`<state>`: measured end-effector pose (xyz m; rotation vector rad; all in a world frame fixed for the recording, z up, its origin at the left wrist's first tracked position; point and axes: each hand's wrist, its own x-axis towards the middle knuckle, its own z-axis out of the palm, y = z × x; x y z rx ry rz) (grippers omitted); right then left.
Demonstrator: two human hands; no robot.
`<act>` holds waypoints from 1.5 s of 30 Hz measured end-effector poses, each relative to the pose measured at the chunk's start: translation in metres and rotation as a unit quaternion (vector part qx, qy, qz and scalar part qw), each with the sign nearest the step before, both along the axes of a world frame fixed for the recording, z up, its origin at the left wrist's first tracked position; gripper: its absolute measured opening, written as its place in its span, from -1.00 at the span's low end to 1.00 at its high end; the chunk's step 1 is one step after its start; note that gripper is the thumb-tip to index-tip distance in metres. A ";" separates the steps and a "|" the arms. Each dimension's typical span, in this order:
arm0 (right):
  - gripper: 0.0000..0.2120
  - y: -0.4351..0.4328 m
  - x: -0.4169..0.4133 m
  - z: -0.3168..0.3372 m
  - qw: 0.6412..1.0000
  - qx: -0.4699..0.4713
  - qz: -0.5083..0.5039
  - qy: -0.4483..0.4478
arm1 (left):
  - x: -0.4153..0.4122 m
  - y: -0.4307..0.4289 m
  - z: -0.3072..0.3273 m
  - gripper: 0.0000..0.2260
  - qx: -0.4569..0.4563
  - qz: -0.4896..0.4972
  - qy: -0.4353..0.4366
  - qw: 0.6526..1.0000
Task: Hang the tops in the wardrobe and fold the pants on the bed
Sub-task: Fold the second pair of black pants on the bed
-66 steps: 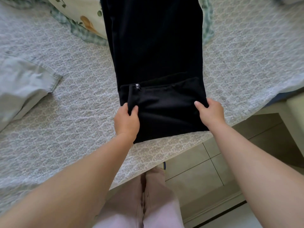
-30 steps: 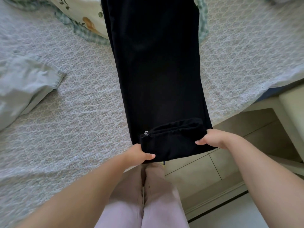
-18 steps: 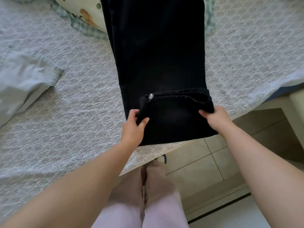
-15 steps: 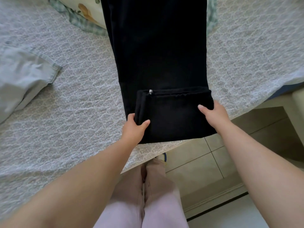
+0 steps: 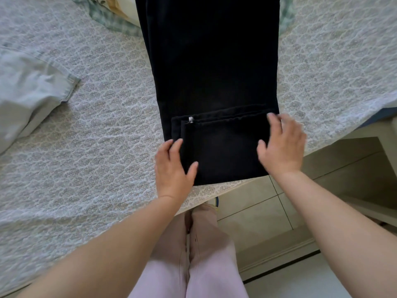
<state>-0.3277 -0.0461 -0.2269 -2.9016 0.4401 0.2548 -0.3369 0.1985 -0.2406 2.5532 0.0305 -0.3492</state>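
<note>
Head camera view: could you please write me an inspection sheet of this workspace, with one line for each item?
Surface: bed under a patterned grey bedspread; its near edge is just in front of the person.
Job's things: black pants laid lengthwise, near end folded back onto the legs; small metal fastener at the fold's top edge.
Clutter: grey-green garment at the left; checked-border bedding at the far side, partly under the pants.
Hands: left hand open, thumb on the fold's left side; right hand open, blurred, at the fold's right edge.
Cables: nothing seen.
Surroundings: tiled floor; cream furniture at the right.
</note>
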 end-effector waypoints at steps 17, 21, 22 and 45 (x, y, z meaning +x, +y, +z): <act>-0.41 -0.038 -0.005 0.025 0.926 -0.073 0.254 0.268 | 0.025 0.026 0.019 -0.60 0.086 -0.277 0.147 0.946; -0.41 -0.036 0.001 0.056 0.903 -0.065 0.298 0.303 | 0.049 0.035 0.051 -0.63 0.118 -0.395 0.169 0.895; -0.41 -0.035 0.002 0.063 0.891 -0.066 0.312 0.324 | 0.055 0.036 0.059 -0.62 0.130 -0.429 0.185 0.875; -0.85 -0.034 0.022 0.073 0.854 0.190 0.069 0.480 | 0.078 0.027 0.081 -0.80 0.048 -0.201 0.508 0.836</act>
